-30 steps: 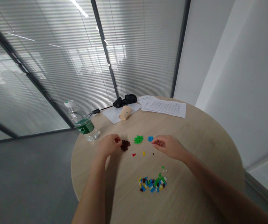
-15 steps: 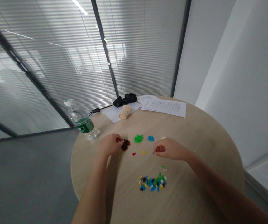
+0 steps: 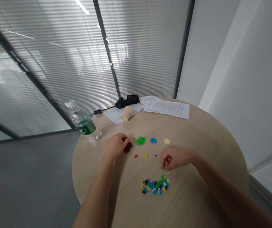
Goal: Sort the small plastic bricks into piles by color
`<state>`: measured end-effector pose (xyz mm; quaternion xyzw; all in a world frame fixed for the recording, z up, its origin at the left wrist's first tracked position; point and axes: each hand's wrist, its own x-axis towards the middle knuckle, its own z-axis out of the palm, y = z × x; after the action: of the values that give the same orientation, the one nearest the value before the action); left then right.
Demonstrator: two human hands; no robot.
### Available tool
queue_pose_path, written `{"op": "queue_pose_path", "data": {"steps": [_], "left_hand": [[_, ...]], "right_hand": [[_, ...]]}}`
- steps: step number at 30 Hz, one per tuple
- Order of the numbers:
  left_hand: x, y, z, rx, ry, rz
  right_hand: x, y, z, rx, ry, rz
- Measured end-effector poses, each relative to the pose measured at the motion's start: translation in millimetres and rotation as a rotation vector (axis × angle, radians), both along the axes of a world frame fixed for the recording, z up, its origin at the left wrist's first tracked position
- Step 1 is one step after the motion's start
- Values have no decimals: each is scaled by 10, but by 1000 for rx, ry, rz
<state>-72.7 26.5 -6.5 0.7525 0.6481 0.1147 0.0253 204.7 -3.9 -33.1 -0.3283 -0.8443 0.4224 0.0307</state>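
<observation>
My left hand (image 3: 115, 146) reaches to the edge of a pile of dark brown toy bricks (image 3: 127, 147), its fingers curled together and partly covering the pile. My right hand (image 3: 177, 157) is bent down, thumb and fingers closed, right above a small green brick (image 3: 165, 169) and some tiny white bricks (image 3: 168, 172). Whether either hand grips a piece is hidden. Between the hands lie a red brick (image 3: 136, 156), a yellow brick (image 3: 146, 155) and a tiny black piece (image 3: 156, 155). Nearer me is a mixed heap of coloured bricks (image 3: 153, 186).
Beyond the hands sit piles of green bricks (image 3: 140, 140), blue bricks (image 3: 153, 140) and cream bricks (image 3: 166, 141). A plastic bottle (image 3: 85, 125) stands at the left edge of the round table (image 3: 202, 133). Behind are a paper cup (image 3: 127, 113), printed sheets (image 3: 169, 107) and a black bundle (image 3: 127, 100).
My right hand has moved toward me, away from the tiny black piece, which now lies uncovered; the cream pile shows too. My left hand has shifted slightly right over the brown pile.
</observation>
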Motion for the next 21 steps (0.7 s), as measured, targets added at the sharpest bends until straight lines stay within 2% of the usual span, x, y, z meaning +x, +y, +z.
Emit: {"op": "queue_pose_path", "data": {"steps": [10,13,16,18,21], "left_hand": [[-4,16,-39,34,-68,-70],[42,7,-56,27,-158,-165],[126,-15,-82,1,-328,-297],[199,-43,-96,-62,-460,-385],[321,-106,-98,-275,-572,-497]], "right_hand": [[-35,-36,41,9,-61,-61],[-34,-27,40,26,-36,-84],[-43,-4,30,73,55,-183],[-61,3,42,122,142,-262],[-105,-9,92,201,244,-323]]}}
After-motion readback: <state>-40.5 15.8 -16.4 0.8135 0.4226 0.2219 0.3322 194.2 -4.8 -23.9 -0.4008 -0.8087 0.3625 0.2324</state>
